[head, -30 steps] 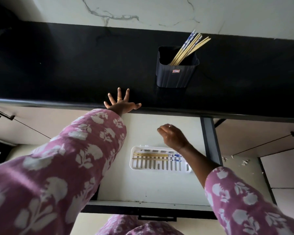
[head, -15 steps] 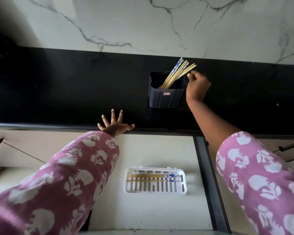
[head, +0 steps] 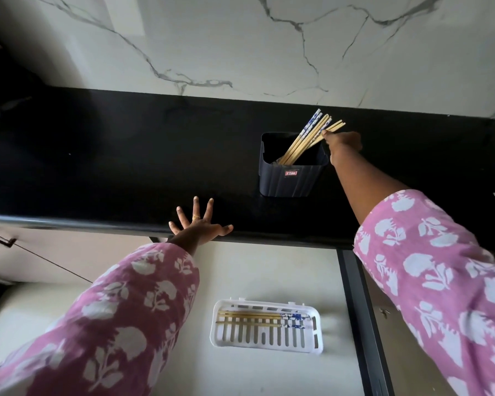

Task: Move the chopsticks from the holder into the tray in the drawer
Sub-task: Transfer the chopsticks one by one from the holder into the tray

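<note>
Black, glossy bench (head: 97, 167) across the frame. Left hand (head: 196, 225) splayed flat on its front edge, fingers wide, holding nothing, likely bracing the lean. Below, white slotted plastic tray (head: 266, 345) on the pale drawer (head: 126, 295) floor, one pair already lying lengthwise inside. Up top, dark ribbed square holder (head: 290, 181), chopsticks (head: 306, 138) fanned against its right corner: slim bamboo, some blue-patterned ends. Right hand (head: 342, 145) reaching in, fingertips pinching the rightmost sticks near their tops, ready to lift.
</note>
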Motion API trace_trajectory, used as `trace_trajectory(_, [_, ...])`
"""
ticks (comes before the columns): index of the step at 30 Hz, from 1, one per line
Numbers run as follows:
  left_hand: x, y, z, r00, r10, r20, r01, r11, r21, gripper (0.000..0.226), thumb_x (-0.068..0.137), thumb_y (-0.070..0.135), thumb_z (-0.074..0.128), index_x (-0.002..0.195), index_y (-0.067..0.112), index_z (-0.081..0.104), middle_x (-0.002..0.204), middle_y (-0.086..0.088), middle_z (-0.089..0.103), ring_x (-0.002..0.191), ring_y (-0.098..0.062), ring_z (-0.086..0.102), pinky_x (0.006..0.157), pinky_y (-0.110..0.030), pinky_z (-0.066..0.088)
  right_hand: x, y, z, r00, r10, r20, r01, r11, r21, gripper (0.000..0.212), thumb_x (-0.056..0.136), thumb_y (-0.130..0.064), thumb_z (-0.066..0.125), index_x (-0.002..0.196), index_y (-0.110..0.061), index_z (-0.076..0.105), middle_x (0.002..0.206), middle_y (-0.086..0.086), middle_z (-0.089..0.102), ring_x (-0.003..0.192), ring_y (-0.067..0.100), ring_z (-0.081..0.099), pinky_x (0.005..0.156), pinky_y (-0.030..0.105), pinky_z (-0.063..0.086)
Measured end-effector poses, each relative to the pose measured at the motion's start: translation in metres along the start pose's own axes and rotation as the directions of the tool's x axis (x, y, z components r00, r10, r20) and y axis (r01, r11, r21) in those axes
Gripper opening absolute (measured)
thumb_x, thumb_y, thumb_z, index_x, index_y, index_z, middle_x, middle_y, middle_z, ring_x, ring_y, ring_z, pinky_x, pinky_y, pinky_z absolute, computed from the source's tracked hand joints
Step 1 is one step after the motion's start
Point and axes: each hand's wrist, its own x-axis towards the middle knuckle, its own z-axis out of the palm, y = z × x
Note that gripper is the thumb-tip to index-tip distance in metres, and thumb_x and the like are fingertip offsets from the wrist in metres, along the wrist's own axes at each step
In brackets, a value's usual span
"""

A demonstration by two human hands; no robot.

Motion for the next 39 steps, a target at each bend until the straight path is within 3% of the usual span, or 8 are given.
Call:
trace_trajectory(7, [0.000,0.001,0.000,1.000,-0.003,0.002,0.002,1.000,0.001,0.090,0.083,0.071,0.046,0.148,0.045,-0.012,0.155,0.010,-0.029,0.141,-0.037,-0.028,0.112,-0.060,-0.010,0.041,0.018,0.014,0.999,0.035,0.009,-0.035,0.999,0.025,0.051,0.065,-0.020,0.085,0.108,-0.001,0.066,0.105,0.013,0.072,0.092,0.023,0.071,0.079,0.037,0.060])
trace_trajectory(12, [-0.001,0.001,0.000,1.000,0.002,0.002,-0.002,1.000,0.001,0.090,0.083,0.071,0.046,0.148,0.045,-0.011,0.155,0.010,-0.029,0.141,-0.037,-0.028,0.112,-0.060,-0.010,0.064,0.017,0.009,0.996,-0.023,-0.089,0.025,1.000,0.018,0.038,0.068,-0.019,0.082,0.099,0.000,0.070,0.097,0.017,0.074,0.074,0.018,0.068,0.075,0.033,0.060])
trace_trajectory(20, [-0.004,-0.001,0.001,1.000,0.011,-0.012,-0.011,1.000,0.009,0.090,0.082,0.073,0.044,0.149,0.045,-0.009,0.156,0.010,-0.026,0.142,-0.037,-0.026,0.113,-0.060,-0.009,-0.051,-0.049,-0.055,0.900,-0.401,-0.169,0.377,0.913,-0.159,0.027,0.088,-0.018,0.062,0.106,0.000,0.070,0.101,0.014,0.074,0.091,0.020,0.070,0.069,0.019,0.044])
trace_trajectory(22, [-0.005,-0.001,0.002,1.000,0.016,-0.016,-0.016,1.000,0.010,0.090,0.081,0.074,0.043,0.148,0.045,-0.009,0.157,0.010,-0.026,0.142,-0.037,-0.026,0.113,-0.060,-0.009,-0.063,-0.061,-0.070,0.863,-0.472,-0.180,0.442,0.878,-0.182,0.025,0.089,-0.018,0.060,0.104,-0.001,0.071,0.100,0.013,0.074,0.093,0.021,0.070,0.075,0.021,0.050])
trace_trajectory(29, [-0.010,-0.003,0.003,0.999,0.036,-0.036,-0.036,0.999,-0.001,0.091,0.081,0.075,0.044,0.149,0.044,-0.008,0.157,0.010,-0.026,0.142,-0.038,-0.025,0.113,-0.060,-0.009,-0.092,-0.089,-0.106,0.750,-0.635,-0.186,0.630,0.771,-0.092,0.023,0.088,-0.014,0.056,0.080,0.004,0.069,0.071,0.010,0.066,0.069,0.013,0.060,0.076,0.030,0.054])
trace_trajectory(32, [-0.011,-0.005,0.006,0.997,0.051,-0.060,-0.051,0.999,-0.002,0.091,0.081,0.075,0.044,0.149,0.043,-0.007,0.157,0.009,-0.025,0.143,-0.037,-0.025,0.113,-0.060,-0.010,-0.105,-0.092,-0.115,0.761,-0.637,-0.119,0.647,0.759,0.070,0.019,0.089,-0.010,0.054,0.072,-0.007,0.062,0.062,-0.003,0.057,0.063,0.008,0.056,0.070,0.024,0.052])
trace_trajectory(35, [-0.012,-0.006,0.007,0.997,0.056,-0.062,-0.056,0.998,0.001,0.091,0.080,0.075,0.043,0.149,0.043,-0.007,0.158,0.008,-0.023,0.143,-0.037,-0.024,0.113,-0.060,-0.009,-0.122,-0.081,-0.116,0.778,-0.626,0.055,0.602,0.767,0.220,0.024,0.090,-0.008,0.054,0.069,-0.017,0.059,0.067,-0.001,0.057,0.067,0.011,0.058,0.069,0.026,0.054])
trace_trajectory(39, [-0.012,-0.008,0.008,0.995,0.064,-0.071,-0.064,0.998,0.001,0.091,0.080,0.076,0.042,0.149,0.043,-0.006,0.158,0.008,-0.023,0.143,-0.037,-0.023,0.113,-0.060,-0.010,-0.144,-0.040,-0.104,0.743,-0.598,0.302,0.578,0.800,0.163,0.019,0.093,-0.003,0.052,0.082,-0.014,0.061,0.075,0.000,0.060,0.062,0.003,0.065,0.062,0.018,0.055])
